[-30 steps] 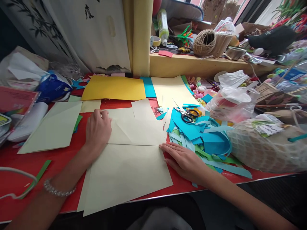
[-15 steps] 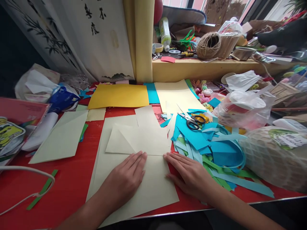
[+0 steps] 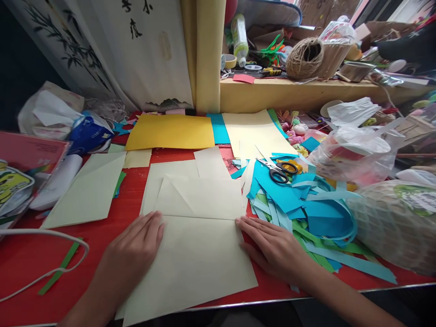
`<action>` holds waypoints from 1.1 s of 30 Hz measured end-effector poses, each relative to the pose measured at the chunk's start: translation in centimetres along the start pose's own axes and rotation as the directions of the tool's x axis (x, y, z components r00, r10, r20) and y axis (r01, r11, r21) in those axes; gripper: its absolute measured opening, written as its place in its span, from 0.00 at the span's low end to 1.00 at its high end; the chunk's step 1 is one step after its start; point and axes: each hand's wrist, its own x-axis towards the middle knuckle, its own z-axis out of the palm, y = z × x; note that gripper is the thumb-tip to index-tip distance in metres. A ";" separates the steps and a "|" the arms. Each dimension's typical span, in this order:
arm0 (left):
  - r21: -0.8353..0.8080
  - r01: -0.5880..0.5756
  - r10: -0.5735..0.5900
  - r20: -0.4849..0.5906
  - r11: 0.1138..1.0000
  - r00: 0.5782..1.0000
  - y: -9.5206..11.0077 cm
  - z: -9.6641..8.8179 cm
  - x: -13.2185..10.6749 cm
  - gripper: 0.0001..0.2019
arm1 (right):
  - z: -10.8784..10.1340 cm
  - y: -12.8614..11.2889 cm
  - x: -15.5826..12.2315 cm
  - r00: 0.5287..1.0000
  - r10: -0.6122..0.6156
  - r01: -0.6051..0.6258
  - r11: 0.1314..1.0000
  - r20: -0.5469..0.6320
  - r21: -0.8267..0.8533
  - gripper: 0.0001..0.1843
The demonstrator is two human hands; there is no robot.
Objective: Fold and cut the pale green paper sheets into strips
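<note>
A large pale green sheet of paper (image 3: pixel 200 259) lies before me on the red table. Along its upper edge sits a folded pale paper (image 3: pixel 211 195) with a diagonal crease at its left. My left hand (image 3: pixel 136 250) lies flat with fingers stretched out, its tips at the left end of the line where the two meet. At the right end of that line, my right hand (image 3: pixel 272 245) presses its outstretched fingertips on the edge. Neither hand grasps anything. Another pale sheet shows partly from underneath at the left.
Scissors (image 3: pixel 281 171) rest on a heap of blue and green paper strips (image 3: pixel 299 204) at the right. A yellow sheet (image 3: pixel 170 131) and a cream sheet (image 3: pixel 255 134) lie behind. To the left are another pale green sheet (image 3: pixel 90 188) and a white cable (image 3: pixel 81 245).
My left hand has slid left along the paper's edge, from near the middle to the left end. My right hand stays at the right end. The view has shifted slightly.
</note>
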 end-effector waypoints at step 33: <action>-0.516 0.619 -0.262 0.603 0.592 0.753 -5.2 3.9 11.0 0.20 | -0.9 0.8 -0.5 0.987 -0.086 0.125 0.940 -0.134 0.318 0.12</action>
